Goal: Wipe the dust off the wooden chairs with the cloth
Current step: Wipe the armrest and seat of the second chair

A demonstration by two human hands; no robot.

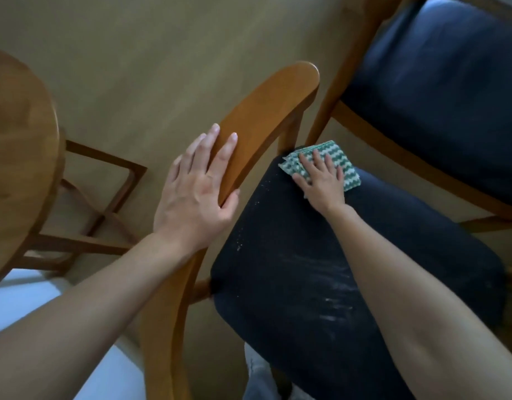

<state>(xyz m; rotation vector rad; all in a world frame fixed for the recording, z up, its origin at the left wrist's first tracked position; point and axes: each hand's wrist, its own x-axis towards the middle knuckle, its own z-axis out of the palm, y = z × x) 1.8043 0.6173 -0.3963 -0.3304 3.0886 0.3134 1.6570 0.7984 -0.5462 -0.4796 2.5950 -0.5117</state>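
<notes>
Scene: head view looking down on a wooden chair [266, 111] with a dark seat cushion [292, 226].
Cloth: a folded green and white patterned cloth [348, 176] lies flat on the far corner of the cushion, at about 2 o'clock from the middle of the view, just beside the backrest post.
Right hand: the right hand [321, 180] presses down on the cloth with fingers straight and spread, not curled round it.
Left hand: the left hand [195, 192], at 9 o'clock, lies over the curved backrest rail with straight fingers and the thumb against the rail's near edge, steadying the chair.
Dust: pale streaks [332, 298] show on the cushion at 5 o'clock, and specks run along its left edge.
Handling: the cloth looks soft, thin and light. It will likely bunch if pushed from one edge, so a flat palm over its middle suits it best.
Chair: the frame looks stiff and smooth, and the top rail seems a sound place to hold it.
Nearby: a second chair [393, 145] at 1 o'clock, and a round wooden surface [18, 140] at 9 o'clock.
</notes>
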